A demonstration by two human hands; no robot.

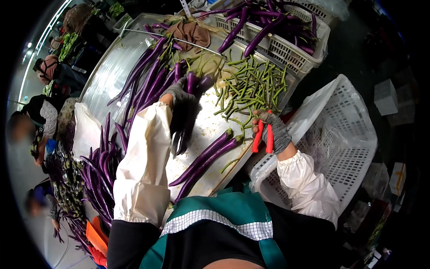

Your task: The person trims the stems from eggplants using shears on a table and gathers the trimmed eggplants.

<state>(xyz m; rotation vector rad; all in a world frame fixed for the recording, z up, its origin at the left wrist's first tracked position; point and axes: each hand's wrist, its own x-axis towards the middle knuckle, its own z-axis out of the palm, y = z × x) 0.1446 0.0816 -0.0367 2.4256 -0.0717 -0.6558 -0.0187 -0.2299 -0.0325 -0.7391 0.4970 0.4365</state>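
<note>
My left hand (178, 93), in a grey glove, is closed round several purple eggplants near the middle of the metal table (104, 71); their lower ends are dark and blurred. My right hand (275, 130), also gloved, grips red-handled scissors (269, 138) by the table's right edge. Cut green stems (251, 83) lie heaped above the scissors. Two long eggplants (206, 158) rest side by side between my hands. Beyond my left hand, more long eggplants (142, 85) are spread on the table, beside a brown cloth (190, 35).
A white crate (286, 53) holding eggplants stands at the back. To the right is a plastic-lined white basket (342, 134). Another eggplant pile (101, 175) is at the lower left. Other people (47, 67) are at the far left, among more vegetables.
</note>
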